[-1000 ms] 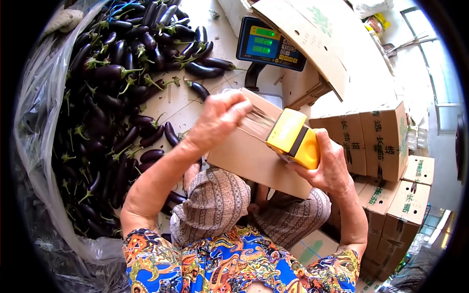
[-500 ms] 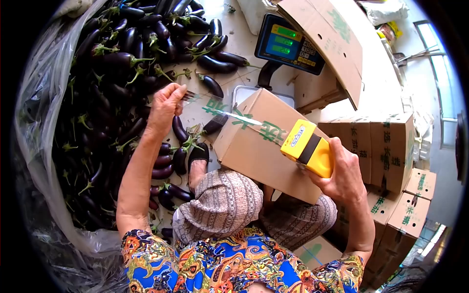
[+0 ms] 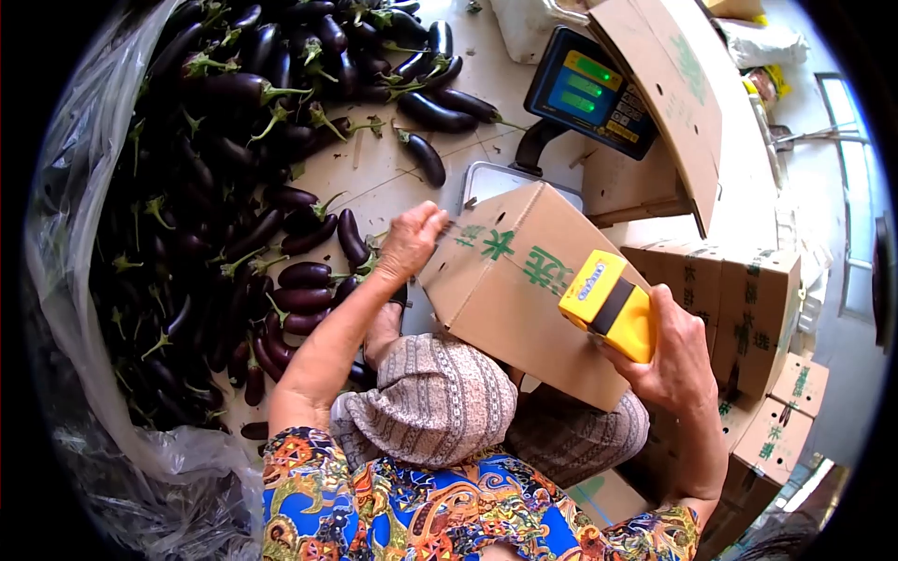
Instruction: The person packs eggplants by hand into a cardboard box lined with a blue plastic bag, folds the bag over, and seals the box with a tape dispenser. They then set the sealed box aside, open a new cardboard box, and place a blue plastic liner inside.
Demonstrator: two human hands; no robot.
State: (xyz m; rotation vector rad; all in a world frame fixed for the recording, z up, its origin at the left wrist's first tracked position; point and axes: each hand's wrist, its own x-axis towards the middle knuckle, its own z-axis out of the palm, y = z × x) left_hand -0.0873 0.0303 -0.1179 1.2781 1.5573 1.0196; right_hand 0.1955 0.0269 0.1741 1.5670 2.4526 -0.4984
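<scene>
A closed cardboard box (image 3: pixel 528 318) rests tilted against my knees. Clear packing tape with green lettering (image 3: pixel 496 245) runs along its top seam to the far-left edge. My left hand (image 3: pixel 412 245) is closed in a pinch on the tape's free end, just off that end of the box. My right hand (image 3: pixel 675 355) grips a yellow tape dispenser (image 3: pixel 625 313), which sits on the near-right part of the box top. My palm and some of the fingers are hidden behind the dispenser.
Eggplants (image 3: pixel 234 168) lie heaped on the floor at left, beside plastic sheeting (image 3: pixel 70 252). Beyond the box stands a scale with a lit display (image 3: pixel 589 89), next to an open carton (image 3: pixel 669 89). More taped boxes (image 3: pixel 758 313) are stacked at right.
My left hand has come right and down toward the box's end, bringing the tape end close to the cardboard. The dispenser stays on the box top. The whole view has shifted slightly.
</scene>
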